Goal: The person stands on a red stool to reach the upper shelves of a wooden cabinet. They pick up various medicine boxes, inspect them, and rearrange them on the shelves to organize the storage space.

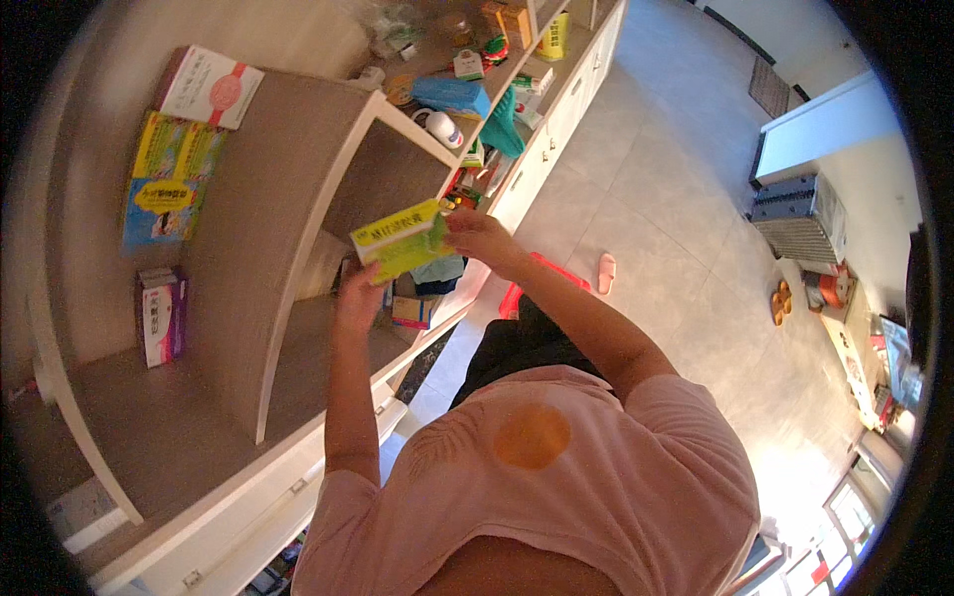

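Observation:
Between my two hands is a flat yellow-green medicine box (399, 241), held tilted in front of the cabinet. My left hand (358, 298) grips its lower left edge, fingers closed on it. At the box's right end my right hand (479, 238) pinches the other side. On the cabinet's left shelf stand a white box with a red round mark (211, 87), a yellow box (177, 147), a blue and yellow box (161, 212) and a white and purple box (162, 316).
The open wooden cabinet (288, 149) has upright dividers. Its right shelves hold a blue box (450, 96), a white bottle (443, 129) and a teal cloth item (504, 124). A red plastic stool (510, 298) and a pink slipper (606, 272) are on the tiled floor (676, 238).

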A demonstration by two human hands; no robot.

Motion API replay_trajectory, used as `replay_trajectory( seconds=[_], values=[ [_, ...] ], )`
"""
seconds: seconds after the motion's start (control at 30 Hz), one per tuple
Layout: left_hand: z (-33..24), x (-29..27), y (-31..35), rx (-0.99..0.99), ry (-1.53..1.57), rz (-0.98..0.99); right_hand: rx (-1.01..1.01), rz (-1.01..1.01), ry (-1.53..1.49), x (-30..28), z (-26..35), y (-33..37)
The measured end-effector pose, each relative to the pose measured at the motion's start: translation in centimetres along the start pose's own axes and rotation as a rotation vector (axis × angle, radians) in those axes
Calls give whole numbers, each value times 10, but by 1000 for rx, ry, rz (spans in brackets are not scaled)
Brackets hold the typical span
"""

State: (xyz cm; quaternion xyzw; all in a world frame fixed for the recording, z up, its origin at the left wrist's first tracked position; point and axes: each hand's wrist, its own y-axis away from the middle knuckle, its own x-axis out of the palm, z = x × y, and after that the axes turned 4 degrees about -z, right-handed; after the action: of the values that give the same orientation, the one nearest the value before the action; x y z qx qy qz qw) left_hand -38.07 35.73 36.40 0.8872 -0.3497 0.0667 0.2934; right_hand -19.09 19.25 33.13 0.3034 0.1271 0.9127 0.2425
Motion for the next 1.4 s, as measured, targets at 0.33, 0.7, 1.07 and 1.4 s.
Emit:
replay_trajectory(
  seconds=[0.33, 0.7, 1.07, 1.4],
  values=[
    [-40, 102, 122, 37, 241, 43, -57, 200, -115, 0, 77, 112],
    [-93, 108, 175, 293, 125, -2, -71, 272, 57, 48, 126, 132],
    [-117, 77, 196, 338, 284, -259, -21, 199, -52, 89, 141, 103],
    [-113, 63, 200, 649, 225, -414, -271, 354, 256, 160, 130, 73]
  ],
)
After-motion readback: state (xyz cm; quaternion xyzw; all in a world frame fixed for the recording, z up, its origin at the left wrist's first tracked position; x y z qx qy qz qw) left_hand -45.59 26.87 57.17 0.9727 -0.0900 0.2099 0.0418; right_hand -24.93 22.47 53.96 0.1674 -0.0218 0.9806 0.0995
